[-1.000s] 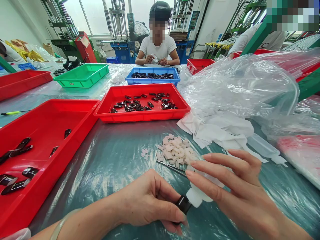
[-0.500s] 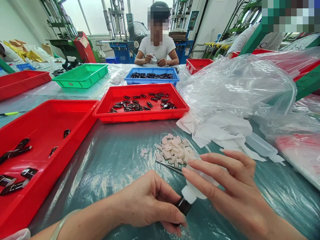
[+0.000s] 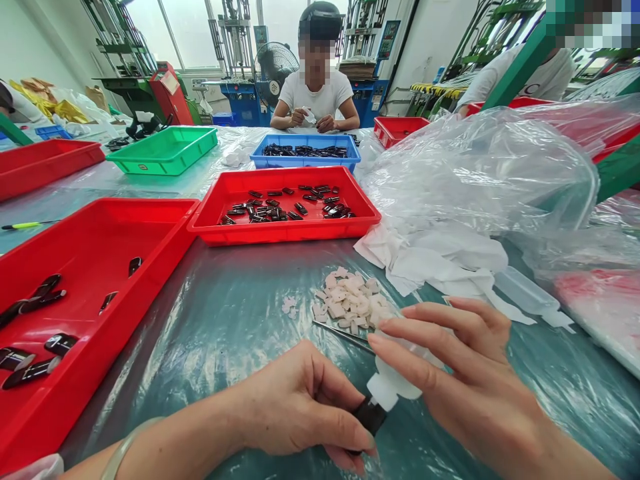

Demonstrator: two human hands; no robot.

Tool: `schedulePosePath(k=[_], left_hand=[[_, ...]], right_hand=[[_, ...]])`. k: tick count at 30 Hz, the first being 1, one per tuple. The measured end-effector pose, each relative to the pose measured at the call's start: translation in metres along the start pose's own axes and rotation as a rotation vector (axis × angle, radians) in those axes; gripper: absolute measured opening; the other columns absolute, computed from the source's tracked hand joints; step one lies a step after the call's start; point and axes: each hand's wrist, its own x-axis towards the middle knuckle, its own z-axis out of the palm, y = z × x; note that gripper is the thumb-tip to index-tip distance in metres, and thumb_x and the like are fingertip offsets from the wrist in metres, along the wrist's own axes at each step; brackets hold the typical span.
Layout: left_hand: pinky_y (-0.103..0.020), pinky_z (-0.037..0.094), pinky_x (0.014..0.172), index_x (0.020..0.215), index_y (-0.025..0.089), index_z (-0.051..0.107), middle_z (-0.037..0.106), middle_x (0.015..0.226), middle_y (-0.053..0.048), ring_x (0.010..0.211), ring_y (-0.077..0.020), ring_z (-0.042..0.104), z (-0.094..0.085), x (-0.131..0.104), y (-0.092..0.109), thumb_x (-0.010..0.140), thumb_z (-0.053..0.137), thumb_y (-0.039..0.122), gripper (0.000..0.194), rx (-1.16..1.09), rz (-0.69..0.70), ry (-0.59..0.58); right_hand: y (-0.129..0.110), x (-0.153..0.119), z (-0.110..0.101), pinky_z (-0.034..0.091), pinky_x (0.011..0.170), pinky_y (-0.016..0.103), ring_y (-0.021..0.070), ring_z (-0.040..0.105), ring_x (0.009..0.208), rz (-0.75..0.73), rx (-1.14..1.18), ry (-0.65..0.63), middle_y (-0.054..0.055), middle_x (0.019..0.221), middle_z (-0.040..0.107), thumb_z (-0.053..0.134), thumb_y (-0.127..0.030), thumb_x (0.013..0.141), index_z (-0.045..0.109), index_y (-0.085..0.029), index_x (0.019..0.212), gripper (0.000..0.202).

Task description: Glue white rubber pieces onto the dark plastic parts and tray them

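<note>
While two hands (image 3: 300,403) grip, one bottle (image 3: 400,379) touches one black piece (image 3: 371,416).

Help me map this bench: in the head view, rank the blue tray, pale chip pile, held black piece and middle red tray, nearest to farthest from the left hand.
1. Black piece: in the left hand.
2. Pale chip pile: ahead, slightly right.
3. Middle red tray: farther ahead.
4. Blue tray: beyond the red one.

Near tray (image 3: 107,233): left of chips (image 3: 353,300)
Middle tray (image 3: 285,233): behind chips
Tweezers (image 3: 345,334): before chips
Plastic bag (image 3: 475,170): right of middle tray
</note>
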Motion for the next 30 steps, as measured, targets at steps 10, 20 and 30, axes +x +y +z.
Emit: schedulePosePath(k=[10,20,30], left_hand=[[-0.015,0.049,0.058,0.073,0.010,0.073,0.061,0.059,-0.001,0.053,-0.0072,0.057,-0.001,0.000,-0.001,0.064,0.070,0.022,0.016,-0.033,-0.018,-0.009],[-0.014,0.048,0.057,0.075,0.008,0.073,0.062,0.061,-0.002,0.053,-0.0060,0.057,-0.002,-0.002,0.001,0.065,0.069,0.019,0.015,-0.042,0.029,0.002],[-0.016,0.050,0.061,0.077,0.009,0.073,0.068,0.071,-0.007,0.064,-0.0112,0.063,-0.002,0.000,0.001,0.064,0.072,0.022,0.019,-0.085,0.086,0.080]], right_hand=[[0.001,0.000,-0.002,0.030,0.095,0.041,0.0165,0.055,0.097,-0.021,0.024,-0.017,-0.001,0.093,0.069,0.039,-0.015,0.093,0.065,-0.027,0.095,0.029],[0.008,0.003,-0.001,0.035,0.086,0.041,0.0187,0.055,0.095,-0.017,0.059,-0.034,0.001,0.094,0.068,0.042,-0.007,0.090,0.063,-0.024,0.096,0.028],[0.049,-0.002,0.017,0.052,0.070,0.034,0.0242,0.066,0.086,0.693,0.250,0.003,0.005,0.095,0.070,0.070,-0.037,0.069,0.063,-0.020,0.100,0.036]])
